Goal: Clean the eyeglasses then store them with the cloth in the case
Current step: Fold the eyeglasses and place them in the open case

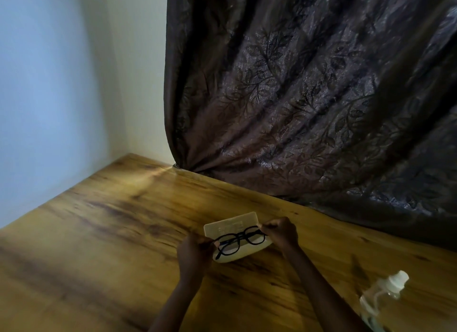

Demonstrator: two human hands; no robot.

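- A dark leaf-patterned curtain (309, 96) hangs behind the wooden table (99, 245).
- A clear spray bottle (382, 297) stands near the right edge.
- The pale case (231, 226) lies open on the table.
- The left hand (194, 253) and the right hand (282, 232) each pinch one end of the black eyeglasses (239, 240), over the case.

The round-rimmed eyeglasses (239, 240) are black, over a cream hard case (232, 224). The wooden table (111, 232) shows streaked golden-brown grain. The satin curtain (309, 96) is dark brown, leaf-patterned.
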